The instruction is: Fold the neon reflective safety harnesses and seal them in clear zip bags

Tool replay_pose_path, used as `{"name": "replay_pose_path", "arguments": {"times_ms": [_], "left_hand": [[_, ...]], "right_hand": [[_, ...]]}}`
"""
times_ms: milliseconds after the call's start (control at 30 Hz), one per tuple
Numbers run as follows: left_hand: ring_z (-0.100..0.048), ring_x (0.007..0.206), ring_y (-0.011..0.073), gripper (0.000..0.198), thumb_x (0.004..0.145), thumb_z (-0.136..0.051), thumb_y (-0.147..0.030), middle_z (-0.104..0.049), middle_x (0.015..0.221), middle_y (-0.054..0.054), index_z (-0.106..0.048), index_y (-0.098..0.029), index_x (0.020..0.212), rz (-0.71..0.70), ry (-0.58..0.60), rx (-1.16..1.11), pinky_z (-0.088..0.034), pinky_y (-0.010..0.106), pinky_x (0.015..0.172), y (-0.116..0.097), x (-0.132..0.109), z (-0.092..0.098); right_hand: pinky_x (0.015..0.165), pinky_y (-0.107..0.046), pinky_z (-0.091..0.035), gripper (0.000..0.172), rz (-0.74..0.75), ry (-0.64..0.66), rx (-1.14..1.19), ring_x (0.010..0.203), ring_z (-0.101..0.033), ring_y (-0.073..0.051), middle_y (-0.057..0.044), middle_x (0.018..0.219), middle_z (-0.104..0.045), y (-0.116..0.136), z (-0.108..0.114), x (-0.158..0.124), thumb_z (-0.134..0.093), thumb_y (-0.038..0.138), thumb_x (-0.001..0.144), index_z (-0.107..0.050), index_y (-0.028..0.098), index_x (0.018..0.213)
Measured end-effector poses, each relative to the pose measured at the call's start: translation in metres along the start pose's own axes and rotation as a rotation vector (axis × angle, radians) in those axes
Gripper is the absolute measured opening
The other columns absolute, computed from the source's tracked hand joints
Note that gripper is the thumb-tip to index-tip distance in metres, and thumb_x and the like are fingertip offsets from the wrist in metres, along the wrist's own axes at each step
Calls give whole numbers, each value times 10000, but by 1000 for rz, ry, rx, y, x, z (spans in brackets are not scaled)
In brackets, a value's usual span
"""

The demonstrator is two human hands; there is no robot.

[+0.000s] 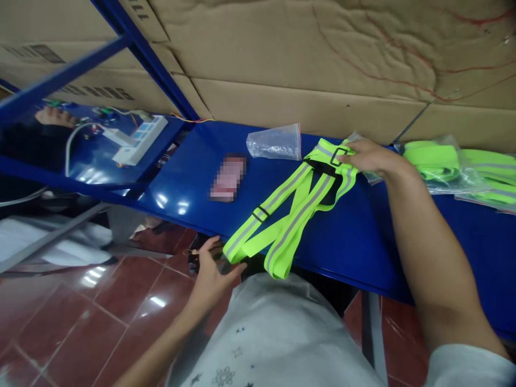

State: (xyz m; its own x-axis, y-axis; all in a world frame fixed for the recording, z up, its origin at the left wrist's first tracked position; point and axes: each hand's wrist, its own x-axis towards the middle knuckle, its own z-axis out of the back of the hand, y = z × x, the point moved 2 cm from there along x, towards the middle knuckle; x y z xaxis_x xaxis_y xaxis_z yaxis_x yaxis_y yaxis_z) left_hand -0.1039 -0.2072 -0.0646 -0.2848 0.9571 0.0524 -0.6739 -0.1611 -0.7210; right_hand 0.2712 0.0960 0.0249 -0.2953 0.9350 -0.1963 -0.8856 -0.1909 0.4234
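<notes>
A neon-yellow reflective harness [296, 228] with grey stripes and black buckles lies spread on the blue table [177, 188]. Its strap loops hang over the front edge. My right hand [368, 156] grips its far, folded end by the buckle, thumb on top and fingers beneath. Close to the hanging loops, my left hand [213, 266] is at the table's edge, thumb and fingers spread apart, holding nothing. Just beyond the harness rests a clear plastic bag [276, 142]. To its left lies a pinkish rectangular item [228, 179], blurred out.
Bagged neon-yellow straps [433, 161] are piled at the right. A white power strip [141, 141] with a plugged-in cable sits at the left, behind a blue frame post [149, 59]. Another person's hand [54, 116] is over small parts there. Cardboard [262, 102] lines the back.
</notes>
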Motion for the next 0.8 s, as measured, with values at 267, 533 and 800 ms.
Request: {"name": "replay_pose_path", "arguments": {"times_ms": [267, 533, 800], "left_hand": [[-678, 820, 200, 658, 776, -728, -319, -628, 984, 29, -371, -240, 1323, 112, -90, -114, -564, 333, 734, 37, 2, 13], [-598, 1127, 316, 175, 858, -580, -212, -572, 1216, 161, -640, -171, 1017, -378, -240, 485, -554, 474, 935, 49, 0, 42], [-577, 1266, 328, 359, 922, -518, -152, -515, 1450, 147, -649, -222, 1248, -592, 86, 494, -545, 483, 984, 45, 9, 40]], "right_hand": [[867, -389, -527, 270, -54, -20, 9, 946, -655, -263, -152, 1116, -731, 2, 1, -2, -604, 277, 943, -712, 91, 1106], [830, -444, -554, 365, -65, -59, 166, 923, -683, -302, -125, 1036, -729, -12, -6, 5, -716, 450, 882, -723, 157, 1098], [759, -368, -537, 274, -3, -57, 177, 821, -655, -233, -92, 966, -733, -18, -6, 9, -714, 416, 874, -716, 162, 977]]}}
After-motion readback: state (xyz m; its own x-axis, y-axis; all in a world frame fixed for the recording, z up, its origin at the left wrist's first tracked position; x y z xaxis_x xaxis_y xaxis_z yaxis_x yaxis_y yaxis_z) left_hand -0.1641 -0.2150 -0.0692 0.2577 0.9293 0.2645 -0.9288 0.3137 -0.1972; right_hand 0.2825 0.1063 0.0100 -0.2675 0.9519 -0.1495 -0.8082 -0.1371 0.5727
